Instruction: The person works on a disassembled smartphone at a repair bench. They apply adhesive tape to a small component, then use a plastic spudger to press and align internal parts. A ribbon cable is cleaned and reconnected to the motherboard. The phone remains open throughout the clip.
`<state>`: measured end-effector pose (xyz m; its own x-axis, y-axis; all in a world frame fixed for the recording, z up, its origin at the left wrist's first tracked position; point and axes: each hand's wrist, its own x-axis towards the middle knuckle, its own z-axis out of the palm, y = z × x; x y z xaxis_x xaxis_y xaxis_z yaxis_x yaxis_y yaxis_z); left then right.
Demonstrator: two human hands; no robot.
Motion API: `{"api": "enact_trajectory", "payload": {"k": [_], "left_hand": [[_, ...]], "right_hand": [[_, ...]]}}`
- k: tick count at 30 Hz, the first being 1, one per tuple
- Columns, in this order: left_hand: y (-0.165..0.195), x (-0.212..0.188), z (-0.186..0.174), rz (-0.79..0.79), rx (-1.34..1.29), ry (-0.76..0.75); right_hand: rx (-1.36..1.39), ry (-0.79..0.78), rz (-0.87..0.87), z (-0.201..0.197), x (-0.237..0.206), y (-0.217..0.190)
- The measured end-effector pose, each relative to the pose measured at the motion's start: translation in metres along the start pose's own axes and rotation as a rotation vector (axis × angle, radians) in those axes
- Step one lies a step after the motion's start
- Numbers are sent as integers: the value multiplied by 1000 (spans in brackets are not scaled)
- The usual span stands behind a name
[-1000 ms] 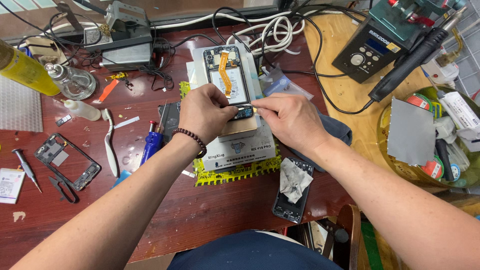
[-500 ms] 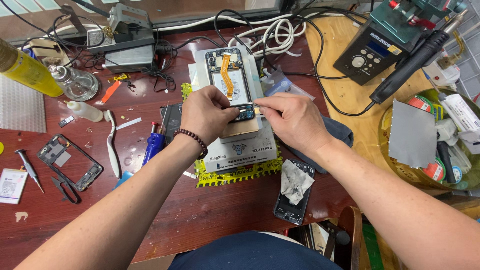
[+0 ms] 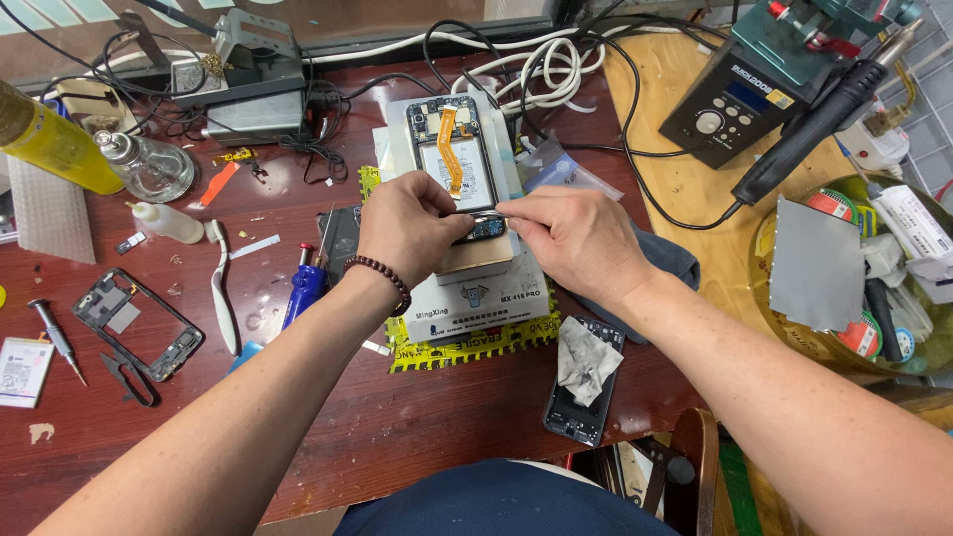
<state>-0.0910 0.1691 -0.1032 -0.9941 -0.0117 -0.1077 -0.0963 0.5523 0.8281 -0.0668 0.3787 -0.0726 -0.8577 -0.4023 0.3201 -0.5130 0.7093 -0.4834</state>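
Observation:
An opened phone (image 3: 454, 149) lies on a white box (image 3: 476, 298) in the middle of the bench, its battery and an orange flex cable showing. My left hand (image 3: 412, 226), with a bead bracelet at the wrist, rests fingers-down on the phone's lower end. My right hand (image 3: 576, 241) pinches thin metal tweezers (image 3: 486, 214) whose tips reach the phone's bottom edge, next to my left fingers. What lies under the fingertips is hidden.
A phone frame (image 3: 139, 323), small screwdriver (image 3: 55, 337), white toothbrush (image 3: 220, 298) and blue tool (image 3: 301, 288) lie at left. A glass bottle (image 3: 149, 167) and yellow bottle (image 3: 50, 139) stand behind. Another phone (image 3: 584, 382) with a crumpled wipe lies near the front edge. A hot-air station (image 3: 754, 84) sits right.
Both hands stay on the phone's lower end, with only small shifts of the fingers and tweezers. The view has tilted slightly.

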Motion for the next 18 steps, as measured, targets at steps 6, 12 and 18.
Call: {"api": "enact_trajectory", "payload": {"k": [6, 12, 18], "left_hand": [[1, 0, 0, -5, -10, -5], [1, 1, 0, -30, -7, -11], [2, -1, 0, 0, 1, 22]], "right_hand": [[3, -2, -38, 0, 1, 5], [113, 12, 76, 0, 1, 10], [267, 12, 308, 4, 0, 7]]}}
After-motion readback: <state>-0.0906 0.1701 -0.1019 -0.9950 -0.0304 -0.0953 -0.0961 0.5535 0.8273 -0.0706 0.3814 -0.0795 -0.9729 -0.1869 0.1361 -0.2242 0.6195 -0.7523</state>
